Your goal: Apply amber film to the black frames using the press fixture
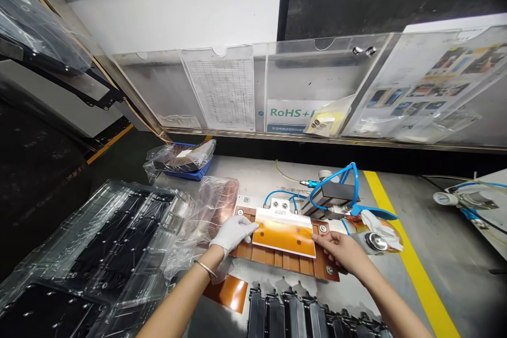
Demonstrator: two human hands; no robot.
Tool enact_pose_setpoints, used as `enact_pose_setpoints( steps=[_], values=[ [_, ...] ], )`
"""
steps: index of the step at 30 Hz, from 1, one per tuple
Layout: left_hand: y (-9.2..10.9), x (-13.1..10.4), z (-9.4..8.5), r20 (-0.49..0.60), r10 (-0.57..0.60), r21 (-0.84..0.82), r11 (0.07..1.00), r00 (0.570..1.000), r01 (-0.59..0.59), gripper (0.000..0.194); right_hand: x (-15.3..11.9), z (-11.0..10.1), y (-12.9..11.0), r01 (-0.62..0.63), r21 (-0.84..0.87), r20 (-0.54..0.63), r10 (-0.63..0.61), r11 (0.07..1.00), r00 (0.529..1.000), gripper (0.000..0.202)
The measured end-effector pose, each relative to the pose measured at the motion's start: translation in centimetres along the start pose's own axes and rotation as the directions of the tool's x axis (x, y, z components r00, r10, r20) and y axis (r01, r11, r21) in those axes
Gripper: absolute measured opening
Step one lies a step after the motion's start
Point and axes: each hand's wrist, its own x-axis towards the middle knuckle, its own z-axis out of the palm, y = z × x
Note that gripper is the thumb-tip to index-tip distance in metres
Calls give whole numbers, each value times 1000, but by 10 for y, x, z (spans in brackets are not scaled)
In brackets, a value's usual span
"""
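Note:
A glossy amber film sheet (283, 238) with a few dark spots lies over the white plate of a fixture. My left hand (233, 233), in a white glove, pinches the sheet's left edge. At its right edge, my bare right hand (343, 250) holds it between thumb and fingers; the lower fingers are partly hidden. Under the sheet sits the fixture's brown ribbed base (277, 263) with round metal fittings at its corners. A white block (280, 213) marked "JJ-25070" stands behind the sheet. Another amber sheet (233, 294) lies flat below my left hand.
Black ribbed parts (301, 314) stand in a row at the front. Clear trays with black panels (119, 232) fill the left side. A pneumatic cylinder (331, 196) with blue hoses and a metal-topped bottle (375, 242) stand right of the fixture. Behind is a blue bin (194, 173).

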Motion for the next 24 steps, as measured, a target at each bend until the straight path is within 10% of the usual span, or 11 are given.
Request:
enact_pose_setpoints(
  steps=[9,19,24],
  values=[
    [-11,5,5,-16,43,-55,998,999,-44,28,-34,-45,54,217,-259,-66,-241,941,968,38],
    [8,-9,1,-88,56,193,981,995,-38,33,-38,-32,69,252,-324,-194,-325,912,926,51],
    [5,-56,-9,-290,118,352,936,950,-9,31,-92,-26,88,243,-213,-233,-291,946,928,60]
  ],
)
